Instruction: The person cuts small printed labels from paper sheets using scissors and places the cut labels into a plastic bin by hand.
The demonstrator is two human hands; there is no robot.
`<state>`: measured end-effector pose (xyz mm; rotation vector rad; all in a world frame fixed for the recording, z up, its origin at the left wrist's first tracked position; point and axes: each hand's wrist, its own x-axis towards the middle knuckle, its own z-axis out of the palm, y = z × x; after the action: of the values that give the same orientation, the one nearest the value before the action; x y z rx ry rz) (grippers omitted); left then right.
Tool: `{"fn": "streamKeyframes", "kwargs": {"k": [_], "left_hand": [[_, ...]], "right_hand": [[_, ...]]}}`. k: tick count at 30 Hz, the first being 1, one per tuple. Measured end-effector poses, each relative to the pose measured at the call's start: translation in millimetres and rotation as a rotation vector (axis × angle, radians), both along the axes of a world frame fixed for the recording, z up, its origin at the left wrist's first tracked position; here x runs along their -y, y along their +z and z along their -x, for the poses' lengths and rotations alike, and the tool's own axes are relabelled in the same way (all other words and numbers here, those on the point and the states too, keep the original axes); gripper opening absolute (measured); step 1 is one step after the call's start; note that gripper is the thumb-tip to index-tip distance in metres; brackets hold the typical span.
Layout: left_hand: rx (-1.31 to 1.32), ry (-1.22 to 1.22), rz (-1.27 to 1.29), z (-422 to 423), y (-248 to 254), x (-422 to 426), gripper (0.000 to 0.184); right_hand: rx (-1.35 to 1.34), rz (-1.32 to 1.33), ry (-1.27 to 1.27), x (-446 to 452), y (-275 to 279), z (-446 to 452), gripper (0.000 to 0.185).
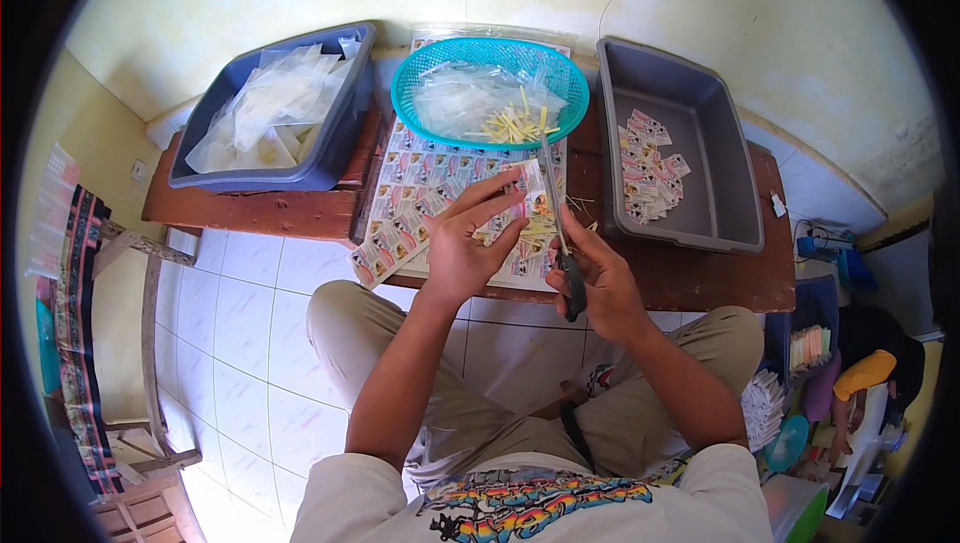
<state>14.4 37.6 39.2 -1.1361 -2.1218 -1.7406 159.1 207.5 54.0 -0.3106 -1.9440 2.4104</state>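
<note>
My right hand (603, 286) is closed around the black handles of a pair of scissors (571, 278), whose blades point away from me. The blades lie along the right edge of a printed label strip (522, 186). That strip is pinched in my left hand (470, 238), fingers toward the blades. Under both hands lie printed label sheets (405, 165) on the wooden bench. Another cut strip of labels (385, 251) rests at the left, partly behind my left wrist. Thin yellow offcuts (517, 127) lie in the turquoise basket (402, 108) just beyond the blades.
A blue-grey tub (300, 178) of clear plastic sheets stands at the left of the bench (690, 283). To the right, a grey tray (690, 103) holds a heap of cut labels (650, 175). Clear plastic bags (455, 98) fill the basket. Another person (868, 373) is at the far right.
</note>
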Motion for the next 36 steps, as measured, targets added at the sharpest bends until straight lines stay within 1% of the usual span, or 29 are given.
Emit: {"fn": "streamKeyframes", "kwargs": {"k": [4,7,9,21,30,33,36], "left_hand": [[0.014,0.017,0.014,0.4,1.7,3.2,0.038],[0.017,0.025,0.018,0.7,2.7,5.0,0.038],[0.023,0.021,0.021,0.3,3.2,5.8,0.038],[-0.024,-0.041,0.024,-2.7,-1.4,4.8,0.039],[-0.028,-0.070,0.031,-5.3,-3.6,4.4,0.040],[-0.026,-0.074,0.030,-5.5,-3.8,4.0,0.040],[-0.034,-0.072,0.031,-5.7,-4.2,3.2,0.039]], "right_hand": [[-0.015,-0.032,-0.007,-4.2,1.2,0.1,0.089],[0.026,-0.034,0.014,-3.2,8.9,-1.6,0.087],[0.016,-0.097,0.051,-1.9,10.5,-2.6,0.085],[0.016,0.039,0.038,-3.9,7.4,-4.3,0.085],[-0.003,-0.021,0.016,-4.8,1.6,-4.5,0.086],[0.015,0.041,0.021,-5.0,3.6,-4.2,0.084],[0.024,0.019,0.020,-5.4,5.3,-4.2,0.085]]}}
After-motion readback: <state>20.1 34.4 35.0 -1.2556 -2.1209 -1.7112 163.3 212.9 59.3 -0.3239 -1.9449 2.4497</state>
